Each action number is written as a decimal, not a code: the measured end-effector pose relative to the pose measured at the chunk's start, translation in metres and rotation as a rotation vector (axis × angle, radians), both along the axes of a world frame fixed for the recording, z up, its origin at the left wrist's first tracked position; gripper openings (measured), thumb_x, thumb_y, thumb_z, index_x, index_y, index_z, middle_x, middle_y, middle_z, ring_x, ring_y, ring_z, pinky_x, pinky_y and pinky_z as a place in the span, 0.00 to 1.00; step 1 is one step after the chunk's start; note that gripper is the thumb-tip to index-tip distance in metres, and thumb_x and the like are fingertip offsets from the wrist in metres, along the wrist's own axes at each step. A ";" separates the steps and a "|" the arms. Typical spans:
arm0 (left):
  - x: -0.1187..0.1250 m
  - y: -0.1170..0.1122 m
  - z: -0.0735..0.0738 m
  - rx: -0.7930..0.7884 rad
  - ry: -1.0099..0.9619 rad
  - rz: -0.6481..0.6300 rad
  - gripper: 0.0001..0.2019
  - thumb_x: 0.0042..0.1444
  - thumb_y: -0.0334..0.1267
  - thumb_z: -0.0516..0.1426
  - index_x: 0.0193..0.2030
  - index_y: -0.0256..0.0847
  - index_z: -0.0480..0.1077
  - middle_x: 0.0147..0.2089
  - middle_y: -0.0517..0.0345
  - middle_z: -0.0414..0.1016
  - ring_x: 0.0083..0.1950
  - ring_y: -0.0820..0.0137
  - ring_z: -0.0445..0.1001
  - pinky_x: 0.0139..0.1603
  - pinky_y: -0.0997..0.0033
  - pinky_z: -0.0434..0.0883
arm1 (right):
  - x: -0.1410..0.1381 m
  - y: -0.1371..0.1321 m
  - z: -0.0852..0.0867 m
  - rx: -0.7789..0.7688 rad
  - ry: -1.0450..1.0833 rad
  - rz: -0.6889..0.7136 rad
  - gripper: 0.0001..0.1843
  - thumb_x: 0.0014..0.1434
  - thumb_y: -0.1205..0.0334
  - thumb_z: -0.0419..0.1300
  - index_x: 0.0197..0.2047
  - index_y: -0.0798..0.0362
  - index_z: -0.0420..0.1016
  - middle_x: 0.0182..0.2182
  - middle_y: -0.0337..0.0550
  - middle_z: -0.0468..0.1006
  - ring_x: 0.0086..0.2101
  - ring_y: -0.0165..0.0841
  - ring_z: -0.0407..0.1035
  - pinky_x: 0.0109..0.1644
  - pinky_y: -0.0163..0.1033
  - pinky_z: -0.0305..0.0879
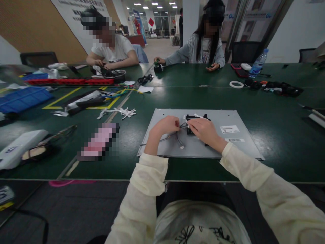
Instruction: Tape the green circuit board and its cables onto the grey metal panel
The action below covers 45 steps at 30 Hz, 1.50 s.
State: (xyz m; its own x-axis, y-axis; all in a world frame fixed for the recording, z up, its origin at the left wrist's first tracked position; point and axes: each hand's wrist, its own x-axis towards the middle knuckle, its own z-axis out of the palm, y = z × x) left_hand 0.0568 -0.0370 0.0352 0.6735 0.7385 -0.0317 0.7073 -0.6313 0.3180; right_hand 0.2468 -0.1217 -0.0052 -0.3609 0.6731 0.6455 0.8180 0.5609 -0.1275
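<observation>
A grey metal panel (228,142) lies flat on the green table in front of me. A small black part (191,118) sits on its upper middle, with thin grey wires (175,137) running out to the left and down. My left hand (166,125) is closed in a fist, pinching those wires just left of the black part. My right hand (204,130) rests over the black part, fingers curled and pinching at the wires. A white strip (200,116) lies across the part's top. Two white labels (230,129) are stuck on the panel to the right.
Two other people sit at the far side, hands on small items. White strips (122,112), cables and a blue tray (22,99) crowd the left; a white device (17,149) lies near left. A tape roll (236,84), water bottle (258,63) and black parts sit far right.
</observation>
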 end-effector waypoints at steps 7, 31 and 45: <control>0.000 0.001 0.004 0.022 0.022 0.045 0.09 0.44 0.29 0.55 0.29 0.37 0.78 0.28 0.56 0.78 0.31 0.69 0.74 0.34 0.74 0.66 | -0.002 -0.003 0.001 0.021 -0.031 0.038 0.14 0.65 0.65 0.50 0.45 0.58 0.76 0.44 0.47 0.78 0.44 0.36 0.71 0.52 0.42 0.64; -0.004 0.012 0.001 0.010 -0.111 0.051 0.09 0.50 0.32 0.52 0.34 0.37 0.73 0.32 0.57 0.76 0.35 0.70 0.73 0.36 0.75 0.68 | -0.018 0.001 0.000 0.053 -0.342 0.292 0.11 0.64 0.71 0.52 0.43 0.59 0.75 0.44 0.51 0.77 0.45 0.36 0.70 0.50 0.42 0.66; 0.002 0.011 -0.014 -0.023 -0.045 0.020 0.09 0.48 0.29 0.52 0.35 0.36 0.73 0.32 0.55 0.76 0.35 0.68 0.74 0.36 0.74 0.67 | -0.022 -0.001 0.000 -0.133 -0.318 0.327 0.15 0.66 0.63 0.49 0.43 0.57 0.76 0.43 0.50 0.78 0.45 0.35 0.70 0.56 0.46 0.59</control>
